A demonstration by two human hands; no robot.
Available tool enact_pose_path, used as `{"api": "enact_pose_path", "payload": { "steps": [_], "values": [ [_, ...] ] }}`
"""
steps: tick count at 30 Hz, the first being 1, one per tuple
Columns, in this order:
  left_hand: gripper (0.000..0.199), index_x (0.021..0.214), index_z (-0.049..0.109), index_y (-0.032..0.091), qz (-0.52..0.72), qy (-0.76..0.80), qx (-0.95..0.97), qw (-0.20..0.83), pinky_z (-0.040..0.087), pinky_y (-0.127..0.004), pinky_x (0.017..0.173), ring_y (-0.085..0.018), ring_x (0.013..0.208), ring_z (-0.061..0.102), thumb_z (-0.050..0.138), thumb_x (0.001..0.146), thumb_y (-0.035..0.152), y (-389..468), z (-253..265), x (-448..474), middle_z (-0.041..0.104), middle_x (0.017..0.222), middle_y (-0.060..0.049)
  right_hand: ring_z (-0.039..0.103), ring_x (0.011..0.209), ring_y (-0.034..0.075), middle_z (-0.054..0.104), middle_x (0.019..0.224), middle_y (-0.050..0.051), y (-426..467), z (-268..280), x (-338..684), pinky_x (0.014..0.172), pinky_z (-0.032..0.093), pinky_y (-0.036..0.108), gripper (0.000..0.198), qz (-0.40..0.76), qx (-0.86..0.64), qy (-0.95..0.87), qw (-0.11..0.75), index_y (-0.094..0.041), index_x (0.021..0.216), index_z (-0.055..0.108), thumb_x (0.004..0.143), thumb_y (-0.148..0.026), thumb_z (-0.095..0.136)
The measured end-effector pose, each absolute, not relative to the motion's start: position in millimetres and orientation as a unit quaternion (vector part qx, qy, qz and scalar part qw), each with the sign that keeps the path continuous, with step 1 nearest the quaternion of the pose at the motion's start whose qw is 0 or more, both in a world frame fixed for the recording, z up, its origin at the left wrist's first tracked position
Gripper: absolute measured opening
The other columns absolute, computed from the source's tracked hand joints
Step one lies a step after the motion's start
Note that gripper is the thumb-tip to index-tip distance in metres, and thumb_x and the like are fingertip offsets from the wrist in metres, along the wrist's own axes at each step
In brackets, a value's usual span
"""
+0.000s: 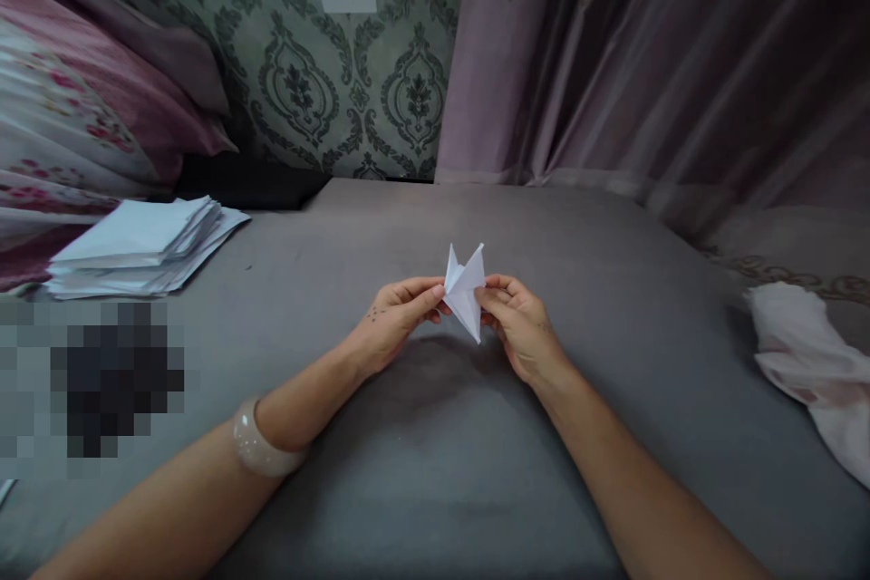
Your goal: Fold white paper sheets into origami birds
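Forearms (629,467) extend to folded white paper (466,294).
Left hand (392,319) and right hand (526,326) pinch its opposite sides above the gray surface (414,453), well inside the far edge. Likely light, crisp, easily creased: grip the side folds, clear of the tips.

Folded paper (465,292): between left hand (394,319) and right hand (522,326) | left of and beyond it: paper stack (146,237) | right of it: crumpled cloth (806,344) | behind it: wall (360,91), curtain (499,72) | beneath it: fabric-covered surface (421,480)
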State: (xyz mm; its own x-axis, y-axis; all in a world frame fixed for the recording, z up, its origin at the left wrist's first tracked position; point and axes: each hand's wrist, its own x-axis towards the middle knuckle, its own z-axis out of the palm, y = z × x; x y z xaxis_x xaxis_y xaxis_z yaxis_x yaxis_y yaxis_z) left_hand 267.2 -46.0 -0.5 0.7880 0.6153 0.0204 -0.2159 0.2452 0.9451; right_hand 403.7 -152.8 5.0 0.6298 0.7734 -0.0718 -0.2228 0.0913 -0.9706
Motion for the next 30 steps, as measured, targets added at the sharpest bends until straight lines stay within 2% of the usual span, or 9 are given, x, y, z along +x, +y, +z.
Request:
{"api": "enact_pose_path", "payload": {
  "steps": [8,14,20,24,30],
  "values": [
    [0.025,0.096,0.075,0.016,0.300,0.208,0.581,0.728,0.044,-0.024,0.064,-0.012,0.069,0.060,0.074,0.076,0.032,-45.4,-1.7,268.5,0.071,0.077,-0.005,0.061,0.073,0.014,0.072,0.089,0.003,-153.2,4.6,403.1,0.064,0.042,0.027,0.040,0.348,-0.584,-0.276,0.680,-0.020,0.099,0.062,0.068,-0.041,0.076],
    [0.025,0.100,0.073,0.016,0.294,0.166,0.650,0.681,0.047,-0.025,0.069,-0.014,0.074,0.061,0.070,0.081,0.031,-50.6,4.2,264.6,0.071,0.082,-0.004,0.058,0.066,0.013,0.068,0.074,0.001,-153.7,5.8,401.1,0.064,0.042,0.027,0.034,0.341,-0.594,-0.277,0.674,-0.018,0.087,0.067,0.068,-0.044,0.076],
    [0.034,0.107,0.070,0.017,0.253,0.113,0.609,0.744,0.047,-0.033,0.088,-0.017,0.091,0.064,0.077,0.074,0.023,-53.6,5.9,263.0,0.071,0.100,-0.006,0.059,0.067,0.013,0.069,0.077,0.000,-155.4,8.2,399.8,0.066,0.043,0.027,0.029,0.358,-0.574,-0.269,0.686,-0.020,0.086,0.069,0.068,-0.041,0.077],
    [0.029,0.102,0.071,0.017,0.260,0.114,0.593,0.753,0.047,-0.033,0.090,-0.015,0.089,0.064,0.077,0.074,0.023,-52.8,4.8,263.8,0.071,0.097,-0.005,0.059,0.068,0.013,0.069,0.078,0.001,-154.7,7.9,399.3,0.067,0.043,0.027,0.029,0.367,-0.565,-0.278,0.685,-0.020,0.089,0.071,0.069,-0.041,0.076],
    [0.034,0.102,0.070,0.017,0.253,0.116,0.585,0.762,0.048,-0.032,0.088,-0.015,0.088,0.064,0.080,0.070,0.021,-54.3,6.7,264.4,0.071,0.094,-0.004,0.060,0.069,0.013,0.070,0.080,0.001,-154.1,5.6,398.9,0.068,0.044,0.028,0.030,0.343,-0.574,-0.290,0.685,-0.020,0.089,0.071,0.070,-0.041,0.075]
  ]
}}
